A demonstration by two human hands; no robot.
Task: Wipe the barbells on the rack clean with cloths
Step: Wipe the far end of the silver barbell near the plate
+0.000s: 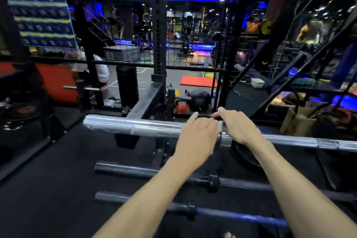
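While both hands are reaching over the chrome barbell [135, 126] at the centre of the frame, no cloth is showing in either. The bar's long axis is running left to right, directly under the palms. The left hand [197, 139] is lying over the sleeve with fingers straight and close together; the right hand [238, 125] is sitting just beside it at the collar [225, 139], fingers loosely curled forward, seemingly touching something dark behind the bar. Two darker barbells [135, 170] are lying lower, nearer the body.

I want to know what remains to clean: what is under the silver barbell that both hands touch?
Below the silver barbell lie two dark barbells, one lower than the other. The left hand and forearms cover their middles. No cloth is visible.
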